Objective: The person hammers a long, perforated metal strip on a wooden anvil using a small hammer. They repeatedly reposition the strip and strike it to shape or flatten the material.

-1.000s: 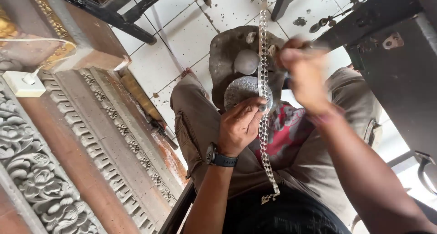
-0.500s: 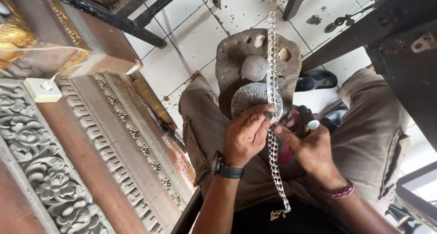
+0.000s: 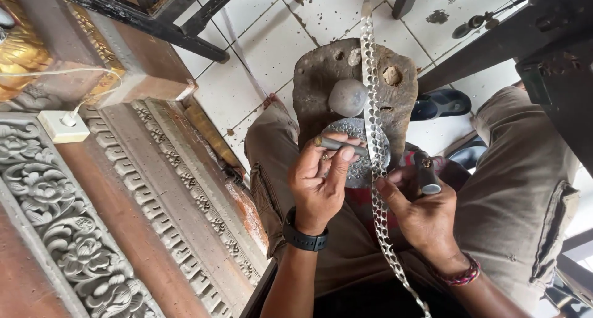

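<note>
A long, pierced silver metal strip (image 3: pixel 372 114) runs from the floor side down across my lap. It lies over a round metal block (image 3: pixel 353 151) set on a worn wooden stump (image 3: pixel 321 77). My left hand (image 3: pixel 320 179) pinches a thin metal punch (image 3: pixel 336 145) with its tip beside the strip on the block. My right hand (image 3: pixel 420 213) grips a small hammer with a dark handle (image 3: pixel 426 176), and its fingers touch the strip. A rounded metal dome (image 3: pixel 347 97) sits on the stump just beyond the block.
Carved, ornate wooden panels (image 3: pixel 92 231) stand at the left, with a white socket and cable (image 3: pixel 58 125). A white tiled floor (image 3: pixel 259 40) lies beyond. Dark furniture legs (image 3: pixel 136 15) cross the top, a dark bench (image 3: pixel 550 52) is at right, and a sandal (image 3: pixel 445 103) lies nearby.
My right hand came down from holding the strip up high to beside the block, now with the hammer. My left hand shifted from the strip on the block to holding the punch.
</note>
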